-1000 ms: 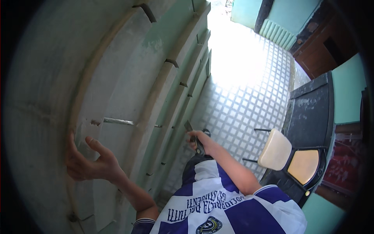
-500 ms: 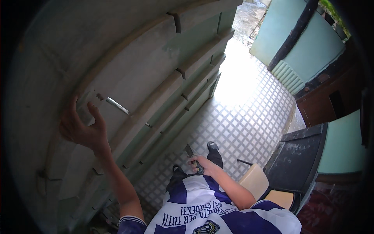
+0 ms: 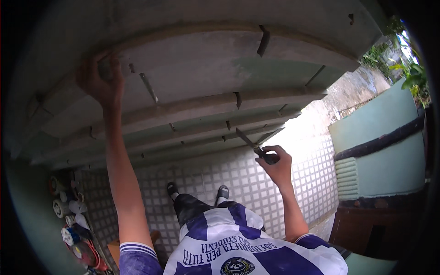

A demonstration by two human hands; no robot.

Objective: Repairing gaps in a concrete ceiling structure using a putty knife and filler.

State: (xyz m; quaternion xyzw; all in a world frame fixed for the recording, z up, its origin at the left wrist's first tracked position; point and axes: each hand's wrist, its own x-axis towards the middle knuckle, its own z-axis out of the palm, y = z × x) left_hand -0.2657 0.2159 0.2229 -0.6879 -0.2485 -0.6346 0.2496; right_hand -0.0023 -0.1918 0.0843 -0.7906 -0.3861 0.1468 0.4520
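On the far left, my left hand [image 3: 101, 82] is raised to the edge of the pale ledged wall [image 3: 192, 55]. Its fingers and thumb stand apart against the ledge, and the fingertips are partly lost in shadow. A narrow slot [image 3: 148, 87] cuts the wall just right of this hand. My right hand [image 3: 277, 166] is closed around the dark handle of a knife [image 3: 247, 139]. Its flat grey blade tilts up to the left, toward the lower ledges, and overlaps them in view; whether it touches cannot be made out.
A patterned tile floor [image 3: 156, 192] lies under my feet. Several paint cans and jars [image 3: 71, 236] stand at the lower left, beside a wooden piece [image 3: 155, 237]. On the right are a green panel [image 3: 389, 169] with a dark pole [image 3: 380, 143] and a brown cabinet [image 3: 366, 229].
My view has turned toward the wall. My right hand has lifted the knife from near my waist, out and up to the right. My left hand stays at the ledge.
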